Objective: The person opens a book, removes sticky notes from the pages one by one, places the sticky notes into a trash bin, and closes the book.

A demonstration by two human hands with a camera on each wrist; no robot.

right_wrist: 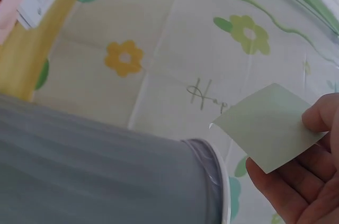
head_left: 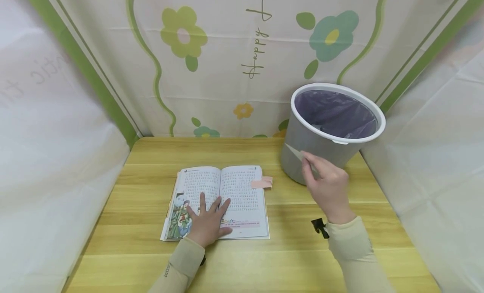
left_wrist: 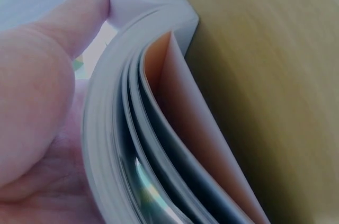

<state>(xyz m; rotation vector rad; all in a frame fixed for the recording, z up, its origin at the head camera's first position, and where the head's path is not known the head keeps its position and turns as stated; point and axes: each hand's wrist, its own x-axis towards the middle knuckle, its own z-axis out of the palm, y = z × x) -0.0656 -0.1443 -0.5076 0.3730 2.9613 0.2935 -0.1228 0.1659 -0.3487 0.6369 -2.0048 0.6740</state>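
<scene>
An open book [head_left: 242,200] with printed text and a coloured picture lies on the table. My left hand [head_left: 207,225] rests on its lower middle, fingers spread across both pages. In the left wrist view the thumb lies near the bottom edge of the curved pages [left_wrist: 114,102]. Pink paper strips [head_left: 262,183] stick out at the book's right edge. My right hand [head_left: 328,186] pinches a small pale green square of paper [right_wrist: 270,126] by one corner, between thumb and fingers. In the head view that hand is in front of a grey trash bin [head_left: 295,158].
The bin has a white rim [head_left: 381,127] and a purple liner bag [head_left: 340,112] with something pale inside. It stands at the back right of the wooden table [head_left: 124,225]. A flower-print curtain [head_left: 227,74] hangs behind, and white fabric [head_left: 49,158] hangs at both sides.
</scene>
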